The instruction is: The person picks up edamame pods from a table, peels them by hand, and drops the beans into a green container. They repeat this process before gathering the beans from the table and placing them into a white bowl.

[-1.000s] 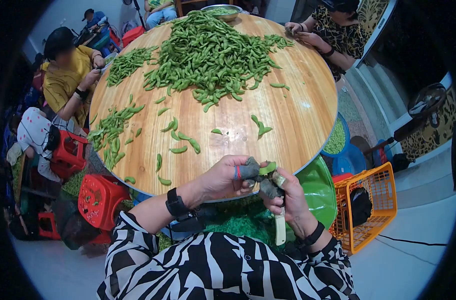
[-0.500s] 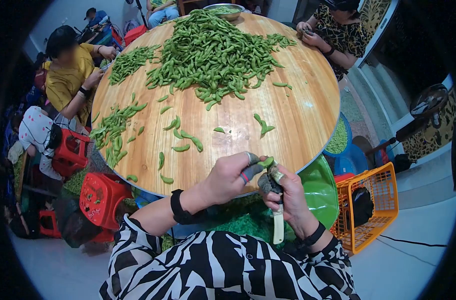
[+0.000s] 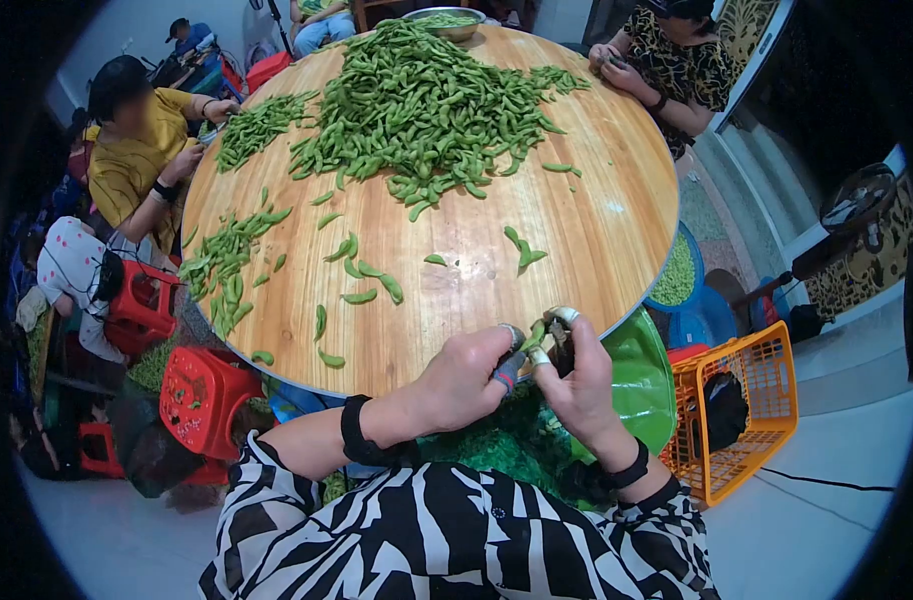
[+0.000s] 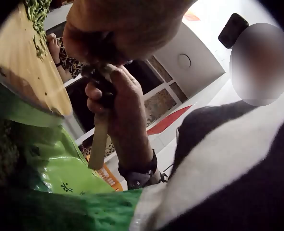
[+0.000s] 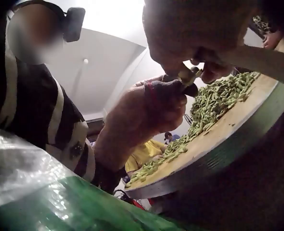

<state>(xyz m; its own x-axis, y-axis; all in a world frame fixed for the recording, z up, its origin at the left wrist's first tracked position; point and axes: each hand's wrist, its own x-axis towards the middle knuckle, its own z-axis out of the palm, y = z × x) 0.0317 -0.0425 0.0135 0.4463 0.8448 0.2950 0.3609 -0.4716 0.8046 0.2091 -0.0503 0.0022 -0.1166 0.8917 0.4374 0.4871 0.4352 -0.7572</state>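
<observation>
In front of my chest, at the table's near edge, both hands meet over one green edamame pod (image 3: 538, 338). My left hand (image 3: 465, 372) pinches its near end between thumb and forefinger, which wear dark finger covers with a red band. My right hand (image 3: 580, 385), with pale wraps on thumb and finger, is at the pod's other side. It also grips a tool with a long pale handle (image 4: 99, 142), seen below the fist in the left wrist view; its working end is hidden by the fingers. Loose pods (image 3: 382, 285) lie on the round wooden table (image 3: 447, 330).
A large heap of pods (image 3: 427, 110) covers the far middle of the table, with a metal bowl (image 3: 447, 24) behind. Two people sit left and right. Below are a green bag (image 3: 637, 385), an orange crate (image 3: 742, 420), red stools (image 3: 202, 395) and a blue basin of beans (image 3: 677, 270).
The right hand has turned so its pale handle drops from sight in the head view. The left hand has rolled over, its back now upward. The pod stays between them.
</observation>
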